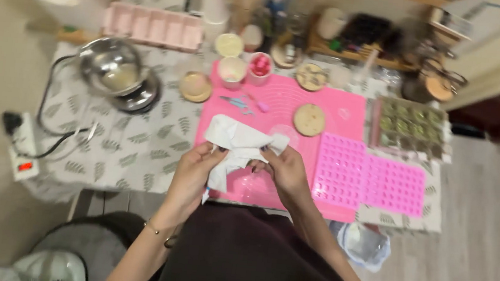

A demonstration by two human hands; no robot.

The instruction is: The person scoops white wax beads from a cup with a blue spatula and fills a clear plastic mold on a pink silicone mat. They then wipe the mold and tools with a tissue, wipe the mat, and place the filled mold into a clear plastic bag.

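Note:
Both my hands hold a crumpled white tissue (234,145) over the near edge of a pink silicone mat (340,110). My left hand (194,175) grips the tissue's lower left part. My right hand (284,169) pinches its right side. Two pink silicone moulds (367,177) with many small cavities lie on the mat just right of my right hand. A round tan disc (309,119) rests on the mat beyond the tissue. Small tools (238,103) lie near the mat's far left.
A metal bowl (112,70) stands on a hotplate at the left, its cable running to a power strip (22,157). Small cups (233,69) and jars crowd the back. A tray of filled moulds (409,126) lies at the right. A pink tray (153,26) sits at the back left.

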